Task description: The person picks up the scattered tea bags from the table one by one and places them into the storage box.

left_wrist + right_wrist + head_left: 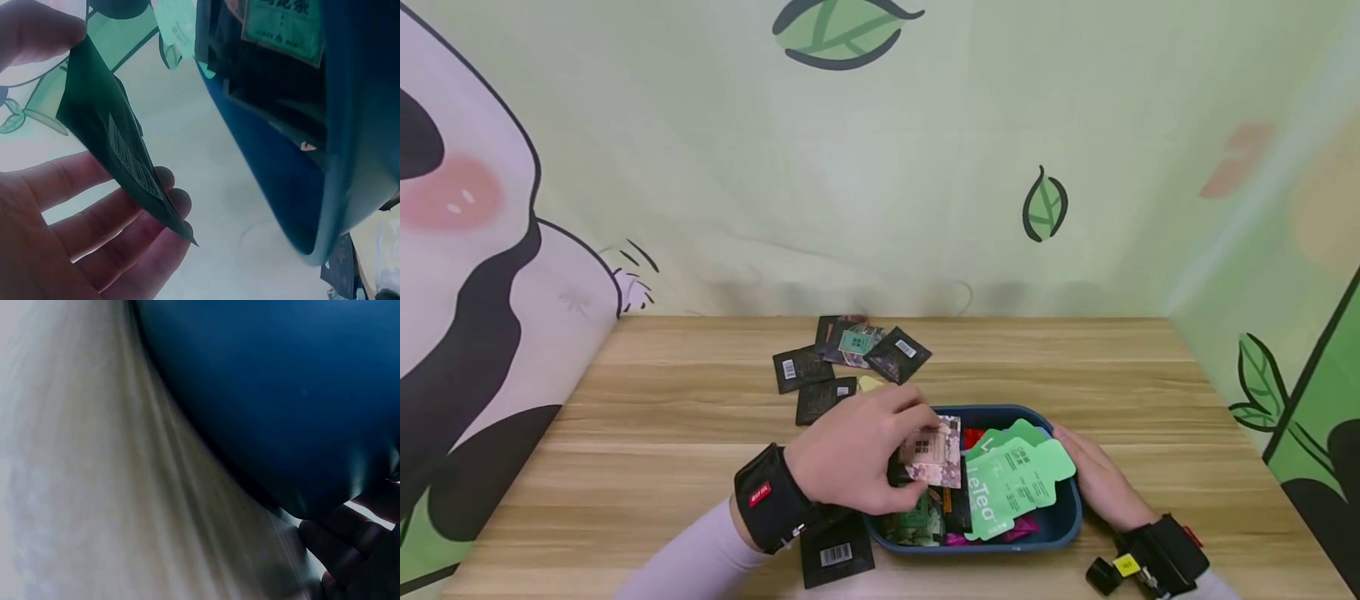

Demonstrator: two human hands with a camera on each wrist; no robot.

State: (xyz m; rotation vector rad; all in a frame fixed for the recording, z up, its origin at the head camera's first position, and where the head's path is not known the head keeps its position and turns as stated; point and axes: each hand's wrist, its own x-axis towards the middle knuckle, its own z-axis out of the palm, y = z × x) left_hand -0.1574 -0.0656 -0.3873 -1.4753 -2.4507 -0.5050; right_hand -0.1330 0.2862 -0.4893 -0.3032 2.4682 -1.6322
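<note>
My left hand point(861, 450) pinches a small tea sachet point(934, 454) with a pink printed front over the left part of a blue plastic basin point(1060, 542). In the left wrist view the sachet's dark back point(119, 134) with a barcode shows between thumb and fingers. Against the basin's right outer wall rests my right hand point(1101, 479); the right wrist view shows its fingers point(337, 540) touching the basin low down. Inside the basin lie light-green LeTea cards point(1015, 483), a green-labelled sachet point(913, 525), and red and magenta packets point(1021, 528).
Several dark sachets lie on the wooden table point(662, 467) behind and left of the basin, among them one point(898, 354) at the back. Another black sachet point(837, 554) with a barcode lies under the left wrist. A printed backdrop point(925, 208) stands behind the table.
</note>
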